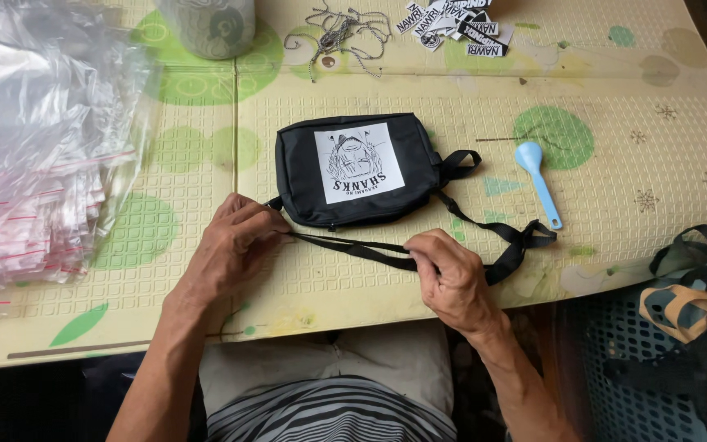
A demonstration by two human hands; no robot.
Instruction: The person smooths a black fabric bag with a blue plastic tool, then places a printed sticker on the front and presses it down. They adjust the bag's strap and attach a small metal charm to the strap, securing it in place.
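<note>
Strap (386, 250) of black pouch (358, 168) held taut between both hands along the near edge of the mat (632, 164). Left hand (235, 241) pinches the strap close to the pouch's lower left corner; right hand (452, 274) is closed around it further along, thumb on top. Beyond the right hand the strap loops back toward the pouch's right side, bunched at the buckle. Pouch lies flat, printed white patch up, zip apparently shut; contents not visible.

Judgement: strap is being straightened or folded, not yet gathered against the pouch; pouch not yet in any bag.

Clear plastic bags (34, 164) stacked at left, apparently empty. Blue basket (615, 385) at lower right holds dark straps. Blue spoon (540, 182) lies just right of the pouch.
</note>
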